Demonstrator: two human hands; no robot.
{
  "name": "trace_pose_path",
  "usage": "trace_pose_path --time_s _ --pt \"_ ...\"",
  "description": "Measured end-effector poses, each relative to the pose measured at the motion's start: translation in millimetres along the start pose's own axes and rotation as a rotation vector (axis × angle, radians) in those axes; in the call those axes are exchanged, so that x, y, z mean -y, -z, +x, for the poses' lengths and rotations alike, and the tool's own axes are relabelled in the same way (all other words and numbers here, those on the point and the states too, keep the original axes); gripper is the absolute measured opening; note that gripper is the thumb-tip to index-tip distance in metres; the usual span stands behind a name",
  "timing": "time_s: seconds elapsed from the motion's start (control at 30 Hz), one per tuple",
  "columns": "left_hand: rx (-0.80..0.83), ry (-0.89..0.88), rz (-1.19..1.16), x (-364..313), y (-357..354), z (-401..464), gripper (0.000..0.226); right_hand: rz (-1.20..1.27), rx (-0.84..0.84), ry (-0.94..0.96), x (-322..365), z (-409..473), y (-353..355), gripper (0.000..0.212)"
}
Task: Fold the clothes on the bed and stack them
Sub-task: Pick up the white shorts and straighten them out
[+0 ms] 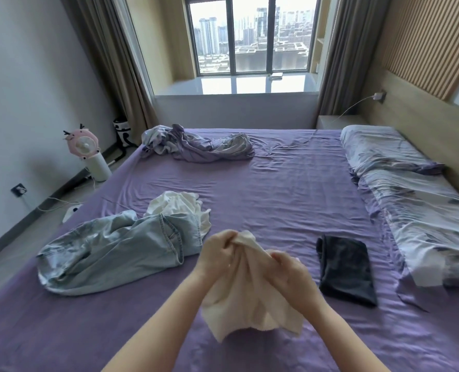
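1. Head view: so the biggest thing here is the wide bed with a wrinkled purple fitted sheet point(276, 189), taking up most of the shot, with a window straight past its far edge.
2. Along the right side sit two long pillows in pale floral cases point(410, 200), lying end to end by the wooden headboard.
3. Far end of the bed, a crumpled lilac and white bedcover point(196, 146) is heaped up near the window side.
4. On the left half, a pair of light blue denim jeans point(110, 251) lies rumpled and unfolded.
5. Touching the jeans on their far side is a bunched white cotton top point(180, 208), also unfolded.
6. Front and centre, a cream soft cloth garment point(249, 296) hangs off the mattress between both hands, its lower edge drooping just above the sheet.
7. Right of that, a folded black garment point(346, 269) lies flat on the sheet, apart from everything else.
8. The left hand point(217, 253) has its fingers curled, pinching the cream garment's top edge.
9. The right hand point(290, 269) grips the same garment a bit lower, fingers curled tight into the fabric.
10. On the floor to the left stands a little pink fan on a white base point(88, 154).
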State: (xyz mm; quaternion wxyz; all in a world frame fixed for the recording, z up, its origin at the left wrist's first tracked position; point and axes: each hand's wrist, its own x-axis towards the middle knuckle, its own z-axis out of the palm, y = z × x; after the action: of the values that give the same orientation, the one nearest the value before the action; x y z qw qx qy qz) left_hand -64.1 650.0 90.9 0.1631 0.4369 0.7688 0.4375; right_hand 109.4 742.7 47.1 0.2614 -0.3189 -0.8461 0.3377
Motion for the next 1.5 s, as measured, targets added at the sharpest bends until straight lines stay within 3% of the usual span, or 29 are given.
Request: trace_pose_path --time_s 0.13,0.27,0.37,0.43,0.57,0.67,0.73,0.83,0.93,1.0,1.07,1.17,1.3,1.5 --pt "-0.078 0.067 -0.135 -12.5 24.9 24.9 0.032 -0.086 0.001 -0.052 -15.5 -4.0 2.7 0.015" --pt "-0.055 0.078 0.051 -8.2 32.2 45.9 0.016 0.094 0.001 -0.112 15.1 19.5 19.7 0.011" --pt "-0.172 -0.085 0.211 -8.8 19.7 26.3 0.041 0.180 -0.013 -0.134 37.1 46.2 25.7 0.010" --pt "-0.256 -0.188 0.156 -11.7 3.2 -6.1 0.039 0.214 -0.022 -0.187 46.2 62.2 25.4 0.011" --pt "-0.001 0.061 0.043 -21.4 -31.3 -48.1 0.060 0.304 -0.042 -0.282 58.1 83.3 19.2 0.015" --pt "-0.058 0.092 -0.037 -20.3 -33.9 -33.3 0.037 0.451 -0.079 -0.314 64.2 88.8 17.5 0.010" --pt "-0.107 0.080 -0.120 -16.8 -20.5 -15.6 0.036 0.510 -0.047 -0.311 65.8 86.2 20.6 0.004" --pt "-0.058 0.069 -0.189 -16.2 0.9 10.8 0.024 0.604 0.122 -0.190 63.8 76.4 26.7 0.033" --pt "0.029 0.045 -0.270 -30.6 18.3 30.4 0.017 0.291 0.245 0.089 58.3 67.7 32.2 0.062" --pt "0.090 -0.002 -0.258 -38.7 24.1 39.3 0.025 -0.044 0.194 0.196 56.6 65.4 34.4 0.072" --pt "0.144 -0.052 -0.205 -44.8 27.5 45.5 0.026 -0.234 -0.014 0.317 55.2 67.5 36.1 0.064" --pt "0.177 -0.091 -0.094 -50.2 32.1 49.0 0.011 -0.313 -0.271 0.452 56.0 75.2 40.0 0.023" --pt "0.123 -0.086 0.020 -44.7 40.1 50.8 0.012 -0.197 -0.116 0.301 70.2 78.7 47.2 0.039" --pt "0.158 0.027 0.380 -7.2 53.9 35.6 0.024 0.040 -0.169 0.270 84.1 76.0 45.4 0.015"
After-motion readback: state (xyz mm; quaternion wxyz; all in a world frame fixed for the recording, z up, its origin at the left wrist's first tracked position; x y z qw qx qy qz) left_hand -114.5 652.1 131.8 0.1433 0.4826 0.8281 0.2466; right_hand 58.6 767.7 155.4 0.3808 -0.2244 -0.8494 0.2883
